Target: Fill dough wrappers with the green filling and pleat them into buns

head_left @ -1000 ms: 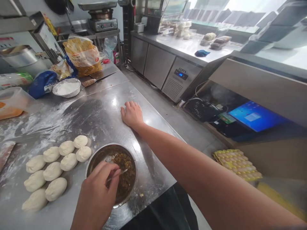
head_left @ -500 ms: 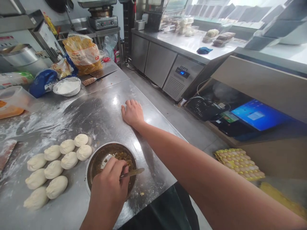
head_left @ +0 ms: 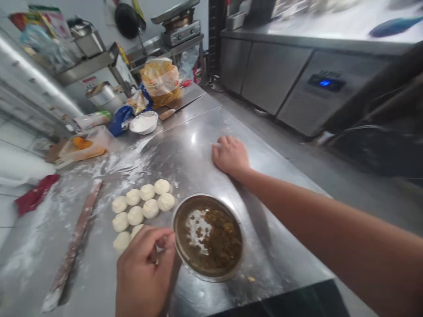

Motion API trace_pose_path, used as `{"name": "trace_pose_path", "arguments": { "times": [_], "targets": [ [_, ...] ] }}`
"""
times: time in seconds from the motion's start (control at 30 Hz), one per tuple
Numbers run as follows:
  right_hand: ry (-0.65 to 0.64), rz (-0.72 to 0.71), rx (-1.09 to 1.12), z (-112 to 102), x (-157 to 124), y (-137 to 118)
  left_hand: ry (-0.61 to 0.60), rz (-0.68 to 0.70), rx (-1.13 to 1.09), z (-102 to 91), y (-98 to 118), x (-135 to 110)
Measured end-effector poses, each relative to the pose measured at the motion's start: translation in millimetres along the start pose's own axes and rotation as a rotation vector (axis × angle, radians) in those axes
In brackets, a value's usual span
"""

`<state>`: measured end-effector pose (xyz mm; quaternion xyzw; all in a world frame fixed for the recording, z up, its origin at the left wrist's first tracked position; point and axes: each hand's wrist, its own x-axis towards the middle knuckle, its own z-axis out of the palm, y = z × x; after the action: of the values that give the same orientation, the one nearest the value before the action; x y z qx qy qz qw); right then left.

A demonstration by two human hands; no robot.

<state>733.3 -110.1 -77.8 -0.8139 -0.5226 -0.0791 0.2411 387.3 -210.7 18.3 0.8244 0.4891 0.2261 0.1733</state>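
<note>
A round metal bowl (head_left: 209,268) holds dark brown chopped filling (head_left: 224,240), with patches of its bottom showing through. At its left rim is my left hand (head_left: 145,268), with thumb and fingers pinched on the edge. No stick shows in this hand. My right hand (head_left: 231,155) rests on the steel table beyond the bowl, fingers loosely bent, with nothing seen in it. Rows of pleated, filled buns (head_left: 135,215) stand left of the bowl. My left hand hides part of the nearest ones.
A floury rolling pin (head_left: 77,242) lies on the steel table (head_left: 264,211) at left. Farther back are a bowl of flour (head_left: 144,123), a plastic tub with orange contents (head_left: 84,147) and a large yellow bag (head_left: 161,83). A steel counter (head_left: 280,79) stands across the aisle.
The view has turned left. My left hand has gone from above the bowl to its left rim, and the flat stick it held is out of sight. My right hand stays on the table.
</note>
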Motion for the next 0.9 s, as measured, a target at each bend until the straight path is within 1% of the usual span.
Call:
{"name": "trace_pose_path", "arguments": {
  "times": [0.1, 0.17, 0.2, 0.27, 0.33, 0.5, 0.63, 0.77, 0.9],
  "targets": [
    [0.012, -0.005, 0.031, 6, 2, 0, 0.156, -0.374, 0.158, -35.6, -57, -2],
    [0.014, -0.009, 0.032, 9, 2, 0, 0.196, -0.588, 0.192, -53.2, -90, -7],
    [0.013, -0.011, 0.025, 10, 3, 1, 0.195, -0.658, 0.196, -59.1, -103, -9],
    [0.012, -0.012, 0.001, 12, 3, 1, 0.178, -0.721, 0.197, -65.7, -121, -15],
    [0.013, -0.014, -0.029, 14, 4, 2, 0.144, -0.720, 0.196, -66.6, -127, -19],
    [0.017, -0.017, -0.058, 18, 5, 3, 0.125, -0.676, 0.192, -58.7, -127, -20],
    [0.015, -0.012, -0.061, 19, 5, 3, 0.077, -0.708, 0.175, -54.1, -131, -17],
    [0.012, -0.006, -0.053, 19, 5, 3, 0.076, -0.698, 0.177, -52.8, -130, -16],
    [0.015, 0.000, -0.023, 20, 5, 4, 0.072, -0.690, 0.129, -50.9, -130, -13]
  ]
}}
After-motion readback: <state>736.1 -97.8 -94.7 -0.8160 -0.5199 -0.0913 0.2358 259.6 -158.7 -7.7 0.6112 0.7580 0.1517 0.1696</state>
